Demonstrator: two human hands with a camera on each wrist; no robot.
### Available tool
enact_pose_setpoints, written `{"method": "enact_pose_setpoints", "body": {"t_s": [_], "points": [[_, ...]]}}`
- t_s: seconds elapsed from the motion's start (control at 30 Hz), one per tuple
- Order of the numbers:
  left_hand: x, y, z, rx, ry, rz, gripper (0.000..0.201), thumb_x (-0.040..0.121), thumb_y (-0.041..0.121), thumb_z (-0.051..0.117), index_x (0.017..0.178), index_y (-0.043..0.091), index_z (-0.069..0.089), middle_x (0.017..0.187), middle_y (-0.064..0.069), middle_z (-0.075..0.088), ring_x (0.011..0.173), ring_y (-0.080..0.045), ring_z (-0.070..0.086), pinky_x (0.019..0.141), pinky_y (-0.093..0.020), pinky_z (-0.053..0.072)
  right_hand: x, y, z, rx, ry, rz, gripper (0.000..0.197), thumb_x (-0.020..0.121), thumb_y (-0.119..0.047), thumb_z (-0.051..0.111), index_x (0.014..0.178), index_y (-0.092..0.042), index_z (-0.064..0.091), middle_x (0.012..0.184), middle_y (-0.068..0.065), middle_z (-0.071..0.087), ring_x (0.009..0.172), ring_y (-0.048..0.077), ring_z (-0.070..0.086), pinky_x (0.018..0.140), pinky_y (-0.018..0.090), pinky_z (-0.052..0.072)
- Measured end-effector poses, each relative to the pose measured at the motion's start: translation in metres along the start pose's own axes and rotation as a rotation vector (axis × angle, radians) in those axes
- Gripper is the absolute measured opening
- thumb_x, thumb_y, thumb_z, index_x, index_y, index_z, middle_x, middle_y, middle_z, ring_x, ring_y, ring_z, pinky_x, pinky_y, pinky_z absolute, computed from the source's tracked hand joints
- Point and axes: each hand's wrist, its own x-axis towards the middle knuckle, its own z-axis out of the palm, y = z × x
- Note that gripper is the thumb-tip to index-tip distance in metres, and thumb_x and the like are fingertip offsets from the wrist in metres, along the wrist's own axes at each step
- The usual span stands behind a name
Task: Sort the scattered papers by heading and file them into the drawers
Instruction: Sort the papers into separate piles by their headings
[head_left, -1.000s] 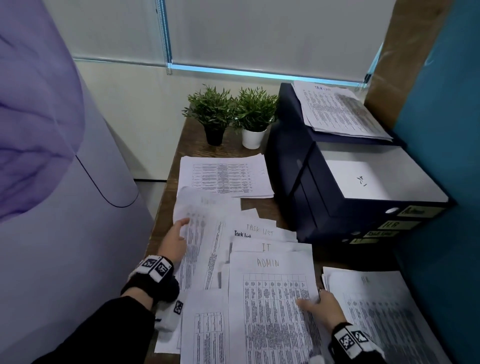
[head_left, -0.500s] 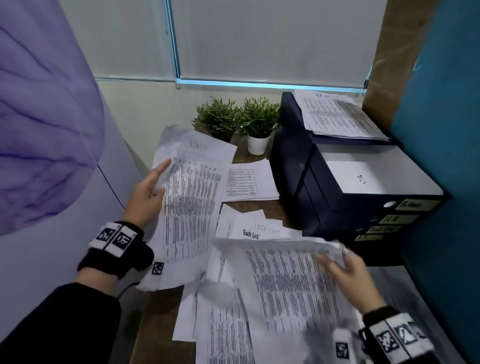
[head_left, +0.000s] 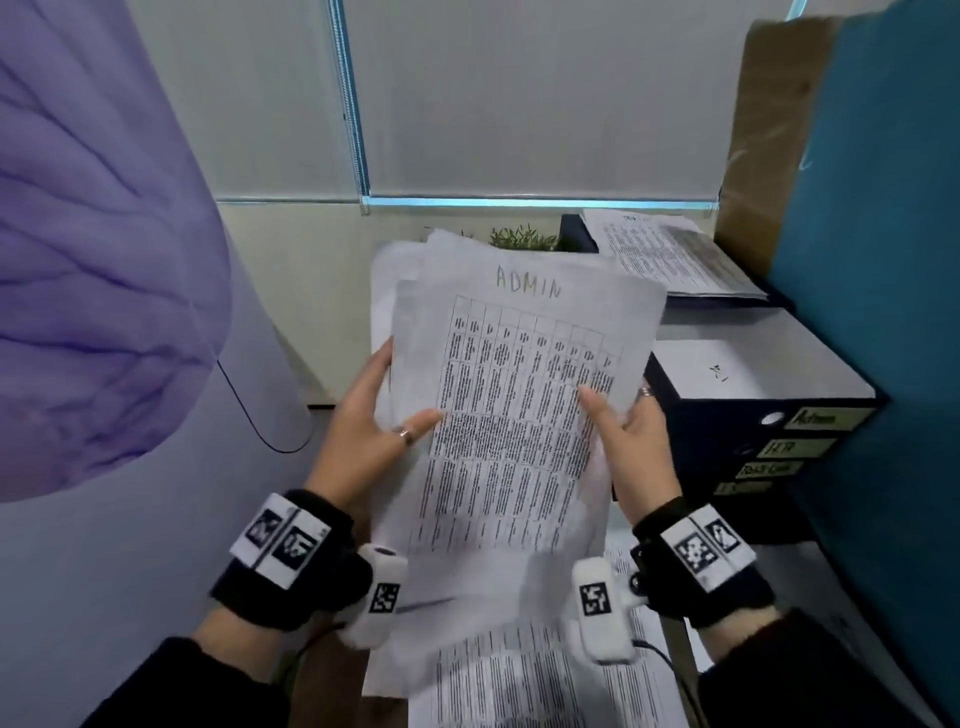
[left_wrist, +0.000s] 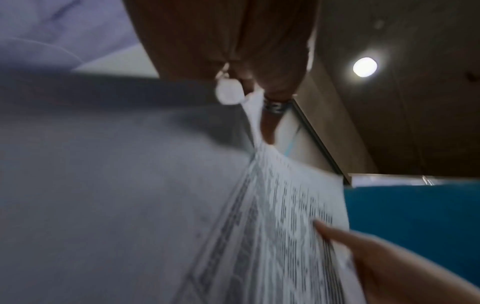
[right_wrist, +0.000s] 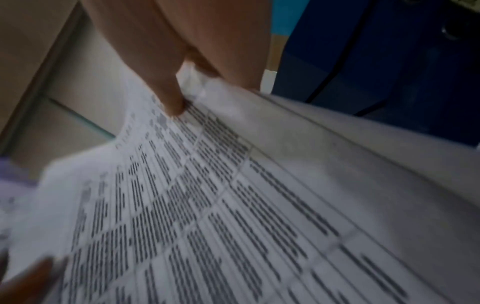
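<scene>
Both hands hold the ADMIN sheets (head_left: 514, 405) upright above the worktop, left hand (head_left: 371, 441) pinching their nine o'clock edge, right hand (head_left: 631, 441) their three o'clock edge, drawers (head_left: 748, 447) beyond at three o'clock.

An office corner is shown. A dark blue set of filing drawers (head_left: 737, 415) is placed at the right, and handwritten labels (head_left: 823, 418) are stuck on its drawer fronts, the top one reading "Admin". Printed sheets of tables (head_left: 670, 254) are laid on top of the drawers, and more sheets (head_left: 545, 680) are spread on the wooden desk (head_left: 332, 670) below. A sheet headed "ADMIN" (head_left: 519, 395) is held up in front. A pulled-down roller blind (head_left: 519, 93) covers the window behind, a small potted plant (head_left: 522, 238) is partly seen beneath it, and a teal partition panel (head_left: 883, 260) closes off the right side.
</scene>
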Motion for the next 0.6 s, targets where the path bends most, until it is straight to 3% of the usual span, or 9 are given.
{"method": "enact_pose_setpoints", "body": {"t_s": [0.07, 0.1, 0.2, 0.3, 0.37, 0.4, 0.5, 0.53, 0.6], "points": [[-0.005, -0.003, 0.008, 0.149, 0.063, 0.12, 0.087, 0.078, -0.002, 0.067, 0.136, 0.048, 0.025, 0.144, 0.022, 0.036, 0.131, -0.001, 0.039, 0.112, -0.029, 0.034, -0.01, -0.005, 0.002, 0.042, 0.073, -0.089, 0.032, 0.084, -0.011, 0.062, 0.11, -0.023, 0.048, 0.111, -0.001, 0.063, 0.099, 0.003, 0.063, 0.087, 0.023, 0.053], [-0.007, -0.005, 0.011, 0.157, 0.099, 0.185, 0.095, 0.079, -0.005, 0.065, 0.133, 0.055, 0.015, 0.142, 0.036, 0.024, 0.134, 0.008, 0.028, 0.113, -0.02, 0.028, -0.015, -0.007, 0.0, 0.061, 0.098, -0.137, 0.037, 0.083, -0.004, 0.062, 0.105, -0.028, 0.043, 0.108, -0.004, 0.061, 0.094, -0.003, 0.063, 0.081, 0.016, 0.054], [-0.017, -0.023, 0.023, 0.054, 0.143, 0.19, 0.11, 0.074, -0.007, 0.068, 0.129, 0.054, -0.005, 0.126, 0.055, 0.012, 0.121, 0.029, 0.025, 0.096, 0.003, 0.03, -0.032, 0.007, -0.012, 0.064, 0.086, -0.182, 0.053, 0.079, 0.006, 0.064, 0.114, -0.025, 0.039, 0.109, -0.006, 0.059, 0.096, -0.004, 0.063, 0.078, 0.009, 0.051], [-0.033, -0.059, 0.033, -0.098, 0.056, -0.163, 0.097, 0.071, -0.001, 0.075, 0.14, 0.041, 0.021, 0.126, 0.026, 0.048, 0.112, 0.008, 0.054, 0.093, -0.012, 0.046, -0.046, 0.047, -0.02, -0.044, -0.043, 0.052, 0.058, 0.072, -0.016, 0.075, 0.124, -0.005, 0.05, 0.115, 0.007, 0.066, 0.106, 0.014, 0.064, 0.085, 0.02, 0.054], [-0.04, -0.079, 0.038, -0.009, -0.022, -0.345, 0.049, 0.072, 0.009, 0.076, 0.115, 0.019, 0.055, 0.104, 0.006, 0.064, 0.097, -0.004, 0.062, 0.091, -0.026, 0.051, -0.049, 0.072, -0.022, -0.169, -0.125, 0.219, 0.073, 0.061, -0.045, 0.08, 0.116, -0.002, 0.058, 0.108, 0.01, 0.069, 0.102, 0.017, 0.067, 0.089, 0.032, 0.055], [-0.043, -0.086, 0.039, 0.056, -0.093, -0.404, 0.034, 0.073, 0.015, 0.075, 0.103, 0.017, 0.06, 0.097, 0.004, 0.066, 0.091, -0.005, 0.063, 0.089, -0.028, 0.051, -0.049, 0.081, -0.024, -0.22, -0.152, 0.248, 0.068, 0.064, -0.045, 0.078, 0.112, 0.0, 0.06, 0.102, 0.007, 0.07, 0.096, 0.01, 0.068, 0.089, 0.033, 0.054], [-0.039, -0.097, 0.037, -0.029, -0.295, -0.512, 0.052, 0.061, 0.05, 0.076, 0.102, 0.022, 0.061, 0.098, 0.006, 0.067, 0.094, -0.009, 0.064, 0.08, -0.019, 0.051, -0.039, 0.089, -0.031, -0.247, -0.072, 0.267, 0.027, 0.08, -0.025, 0.067, 0.103, -0.012, 0.062, 0.09, -0.01, 0.065, 0.085, -0.001, 0.063, 0.092, 0.033, 0.05], [-0.034, -0.101, 0.034, -0.098, -0.271, -0.543, 0.067, 0.055, 0.066, 0.07, 0.105, 0.022, 0.06, 0.098, 0.005, 0.067, 0.093, -0.011, 0.064, 0.079, -0.021, 0.049, -0.035, 0.088, -0.034, -0.228, -0.037, 0.257, 0.026, 0.079, -0.029, 0.066, 0.102, -0.017, 0.06, 0.092, -0.01, 0.064, 0.089, 0.003, 0.062, 0.091, 0.032, 0.049], [-0.019, -0.118, 0.027, -0.188, -0.11, -0.667, 0.065, 0.073, 0.073, 0.045, 0.109, 0.019, 0.056, 0.099, 0.0, 0.064, 0.087, -0.014, 0.059, 0.076, -0.027, 0.044, -0.03, 0.092, -0.044, -0.191, -0.009, 0.272, 0.024, 0.081, -0.028, 0.064, 0.104, -0.02, 0.057, 0.097, -0.005, 0.065, 0.094, 0.012, 0.06, 0.088, 0.03, 0.046]]}}
